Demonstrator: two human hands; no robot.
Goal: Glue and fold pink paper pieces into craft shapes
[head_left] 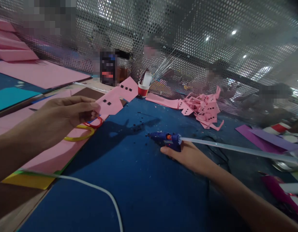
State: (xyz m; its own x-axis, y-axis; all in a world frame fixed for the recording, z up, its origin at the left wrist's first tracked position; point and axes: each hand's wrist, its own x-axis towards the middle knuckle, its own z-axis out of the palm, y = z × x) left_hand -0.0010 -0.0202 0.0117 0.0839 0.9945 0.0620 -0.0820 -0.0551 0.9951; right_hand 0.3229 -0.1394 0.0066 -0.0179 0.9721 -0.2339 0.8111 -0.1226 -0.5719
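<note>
Pinched in my left hand (66, 112) is a pink paper cutout (111, 101) with small black squares on it, raised above the table. My right hand (183, 153) grips a blue glue gun (164, 140), its nozzle pointing left over the blue tabletop. A long translucent glue stick (226, 147) sticks out of the gun's back toward the right. Small black bits (136, 125) lie on the table between the two hands. Below my left hand are scissors with a red and a yellow handle loop (80, 133), resting on pink sheets (54, 151).
A pile of pink cutouts (204, 109) lies at the back right, beside a pink strip (162, 100). A red and white paper cup (143, 89) holds thin sticks. A white cable (98, 187) crosses the front. Purple sheets (265, 138) and a magenta tool (282, 193) are at right.
</note>
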